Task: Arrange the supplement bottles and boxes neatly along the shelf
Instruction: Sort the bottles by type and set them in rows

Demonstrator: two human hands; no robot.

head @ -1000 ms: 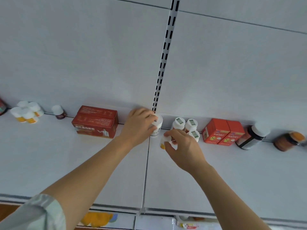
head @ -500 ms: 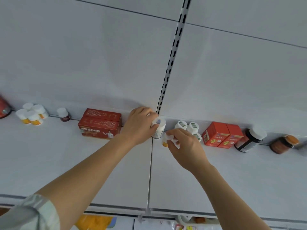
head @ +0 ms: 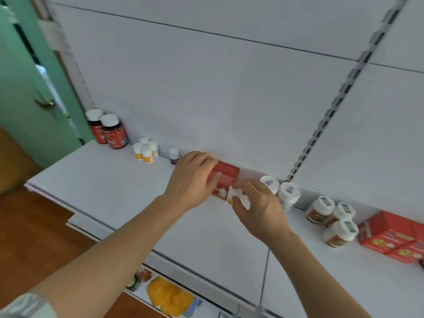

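The left hand is laid over the near end of a red box at the back of the white shelf, fingers curled around its top and thumb pressed on its front face. Just beside it, the right hand is seen pinching a small white bottle with a yellow label, held in front of the box. Right of the hands, two white-capped bottles are stood against the back panel, then three red-labelled jars and a pair of red cartons. To the left, a small dark bottle, four little yellow-labelled bottles and two large dark bottles are lined along the back.
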